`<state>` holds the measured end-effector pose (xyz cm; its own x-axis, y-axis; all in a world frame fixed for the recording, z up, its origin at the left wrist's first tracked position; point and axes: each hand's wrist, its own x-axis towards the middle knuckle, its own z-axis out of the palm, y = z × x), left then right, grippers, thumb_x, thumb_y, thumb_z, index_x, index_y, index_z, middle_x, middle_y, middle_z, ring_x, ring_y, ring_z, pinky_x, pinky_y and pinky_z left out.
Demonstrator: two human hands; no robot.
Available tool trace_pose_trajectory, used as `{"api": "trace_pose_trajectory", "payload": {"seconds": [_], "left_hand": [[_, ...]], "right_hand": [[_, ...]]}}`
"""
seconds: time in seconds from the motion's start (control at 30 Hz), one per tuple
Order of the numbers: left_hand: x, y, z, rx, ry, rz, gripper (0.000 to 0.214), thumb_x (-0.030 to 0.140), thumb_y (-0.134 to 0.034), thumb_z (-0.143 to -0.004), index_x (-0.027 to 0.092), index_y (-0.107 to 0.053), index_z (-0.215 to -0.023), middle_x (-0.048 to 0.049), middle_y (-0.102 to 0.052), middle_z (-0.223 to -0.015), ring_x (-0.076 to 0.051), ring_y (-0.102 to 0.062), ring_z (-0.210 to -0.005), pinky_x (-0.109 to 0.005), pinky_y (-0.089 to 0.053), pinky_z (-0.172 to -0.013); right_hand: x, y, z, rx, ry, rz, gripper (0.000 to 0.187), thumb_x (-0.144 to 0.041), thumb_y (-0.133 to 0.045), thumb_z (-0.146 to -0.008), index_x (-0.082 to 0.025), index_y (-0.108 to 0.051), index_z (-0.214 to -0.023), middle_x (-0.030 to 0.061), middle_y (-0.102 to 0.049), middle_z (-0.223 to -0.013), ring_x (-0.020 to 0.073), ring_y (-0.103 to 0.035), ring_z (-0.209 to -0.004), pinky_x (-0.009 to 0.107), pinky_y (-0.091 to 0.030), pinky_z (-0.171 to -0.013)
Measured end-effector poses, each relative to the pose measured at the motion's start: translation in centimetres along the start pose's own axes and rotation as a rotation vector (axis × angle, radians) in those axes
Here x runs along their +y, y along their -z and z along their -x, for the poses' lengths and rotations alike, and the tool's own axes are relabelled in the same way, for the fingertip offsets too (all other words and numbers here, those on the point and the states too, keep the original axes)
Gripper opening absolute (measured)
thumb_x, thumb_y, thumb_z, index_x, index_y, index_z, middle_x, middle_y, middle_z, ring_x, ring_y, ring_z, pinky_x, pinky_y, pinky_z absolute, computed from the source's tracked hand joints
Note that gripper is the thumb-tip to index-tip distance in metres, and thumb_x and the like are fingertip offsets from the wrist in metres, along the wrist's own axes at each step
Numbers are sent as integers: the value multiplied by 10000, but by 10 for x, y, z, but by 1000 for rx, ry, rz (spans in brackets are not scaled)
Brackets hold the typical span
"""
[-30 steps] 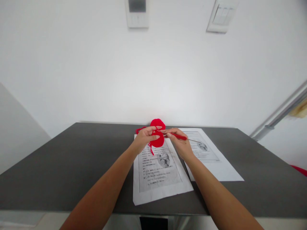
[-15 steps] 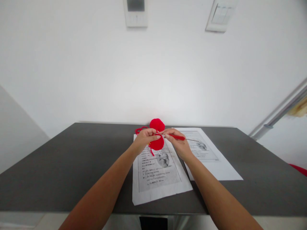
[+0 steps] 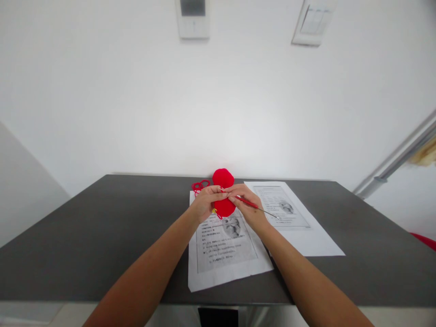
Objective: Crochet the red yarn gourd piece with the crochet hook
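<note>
My left hand (image 3: 206,201) pinches a small red crocheted piece (image 3: 226,207) just above the dark table. A tiny yellow marker shows at the piece's lower left. My right hand (image 3: 248,205) is closed on a crochet hook (image 3: 256,207) with a red handle, its metal end pointing down to the right. The fingertips of both hands meet at the piece's top edge. Behind the hands lies a red yarn ball (image 3: 223,176), and loose red yarn loops (image 3: 199,185) rest to its left.
Two printed instruction sheets lie on the dark grey table (image 3: 85,236), one (image 3: 225,250) under my hands, the other (image 3: 293,213) to the right. A white wall rises behind the table, with a wall panel (image 3: 192,18) and a switch (image 3: 314,20). A metal rail (image 3: 398,161) slants at right.
The hook's free end has swung downward to the right as my right hand turned. The red piece has shifted slightly lower, and the yellow marker now shows.
</note>
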<state>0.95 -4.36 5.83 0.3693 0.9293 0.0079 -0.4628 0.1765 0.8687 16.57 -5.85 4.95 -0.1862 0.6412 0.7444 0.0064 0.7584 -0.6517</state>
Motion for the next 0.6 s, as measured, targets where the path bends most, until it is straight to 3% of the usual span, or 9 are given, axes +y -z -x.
{"api": "trace_pose_trajectory", "payload": {"seconds": [0.23,0.6], "left_hand": [[6,-1,2,-44,-19,-22,283,177,-837,-519,121,-684,-750,-26,-694,-692,-114,-620,-628,-245,-459,-688],[15,8,2,-72,-8,-145,549,155,-823,-537,135,-663,-1063,-65,-725,-843,-164,-657,-761,-294,-453,-758]], "right_hand": [[2,2,-2,64,7,-16,90,-196,-618,-844,-258,-679,-866,43,-691,-972,203,-612,-986,414,-471,-932],[3,5,0,47,-79,-76,105,-177,-638,-829,-259,-698,-858,22,-706,-915,176,-647,-898,348,-511,-850]]}}
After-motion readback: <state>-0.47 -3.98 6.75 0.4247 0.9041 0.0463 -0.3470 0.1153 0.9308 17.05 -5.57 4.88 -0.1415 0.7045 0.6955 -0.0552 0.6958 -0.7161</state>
